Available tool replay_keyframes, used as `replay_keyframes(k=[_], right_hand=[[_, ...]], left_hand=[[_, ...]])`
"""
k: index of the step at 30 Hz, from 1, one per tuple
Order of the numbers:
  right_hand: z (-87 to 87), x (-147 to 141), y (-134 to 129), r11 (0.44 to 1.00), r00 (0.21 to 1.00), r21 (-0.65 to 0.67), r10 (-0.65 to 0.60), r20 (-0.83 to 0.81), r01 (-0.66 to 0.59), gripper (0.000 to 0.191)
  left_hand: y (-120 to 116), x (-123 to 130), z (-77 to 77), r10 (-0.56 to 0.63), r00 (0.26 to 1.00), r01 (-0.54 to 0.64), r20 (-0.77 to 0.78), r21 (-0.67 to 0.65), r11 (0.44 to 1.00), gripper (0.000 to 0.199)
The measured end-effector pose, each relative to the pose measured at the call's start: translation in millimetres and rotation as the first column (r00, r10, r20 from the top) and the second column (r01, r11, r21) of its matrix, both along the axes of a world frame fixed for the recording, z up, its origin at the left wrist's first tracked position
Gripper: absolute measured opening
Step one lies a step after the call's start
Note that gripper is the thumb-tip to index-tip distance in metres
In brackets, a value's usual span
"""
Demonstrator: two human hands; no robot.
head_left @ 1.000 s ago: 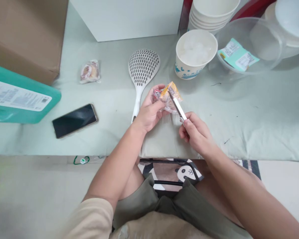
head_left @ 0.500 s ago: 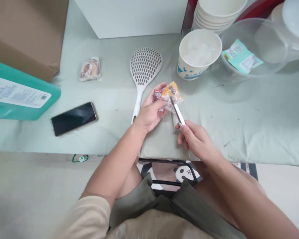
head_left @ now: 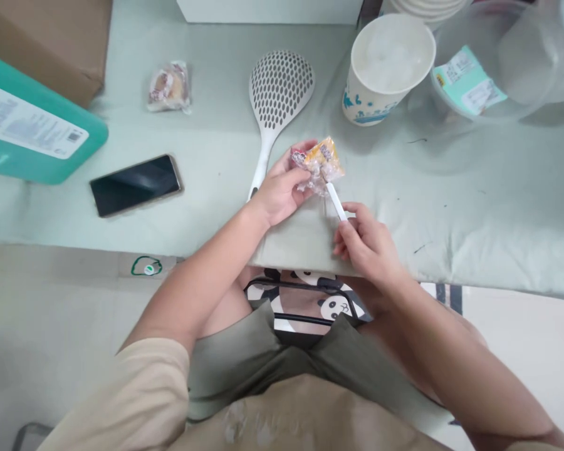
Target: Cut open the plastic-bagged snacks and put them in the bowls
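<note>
My left hand (head_left: 282, 191) is closed on crumpled plastic wrappers (head_left: 320, 164), clear with orange and red printed parts. In my right hand (head_left: 369, 241) is a slim white-handled utility knife (head_left: 337, 202), gripped by its near end. The knife's dark tip touches the clear plastic below the orange part; whether it has gone through I cannot tell. Behind my left wrist lies a white skimmer (head_left: 282, 88) with an oval, perforated head. The end of its handle is hidden by my left arm.
A paper cup (head_left: 385, 69) holding whitish contents stands beyond my right hand, beside a clear plastic bowl (head_left: 540, 103). Leftward are a phone (head_left: 136, 185), a wrapped snack (head_left: 170, 88), a teal container (head_left: 87, 122) and a cardboard box (head_left: 70, 37). A white box (head_left: 272, 11) stands at the back.
The view has shifted, so the table's things sit higher in the picture. The knife has turned, showing more of its white side, with its tip still at the wrapper. Both hands keep their grips.
</note>
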State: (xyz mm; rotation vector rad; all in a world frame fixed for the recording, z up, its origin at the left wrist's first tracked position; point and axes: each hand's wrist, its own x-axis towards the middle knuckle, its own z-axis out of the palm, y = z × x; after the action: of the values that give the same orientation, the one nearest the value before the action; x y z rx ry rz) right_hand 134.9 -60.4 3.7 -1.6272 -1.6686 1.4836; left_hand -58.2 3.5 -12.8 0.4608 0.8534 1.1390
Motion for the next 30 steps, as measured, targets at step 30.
replay_keyframes(k=[30], right_hand=[[3.0, 12, 36, 0.754, 0.888, 0.652, -0.242, 0.390, -0.080, 0.032]], left_hand=[[-5, 0, -1.0, -0.098, 0.990, 0.104, -0.103, 0.055, 0.993, 0.056]])
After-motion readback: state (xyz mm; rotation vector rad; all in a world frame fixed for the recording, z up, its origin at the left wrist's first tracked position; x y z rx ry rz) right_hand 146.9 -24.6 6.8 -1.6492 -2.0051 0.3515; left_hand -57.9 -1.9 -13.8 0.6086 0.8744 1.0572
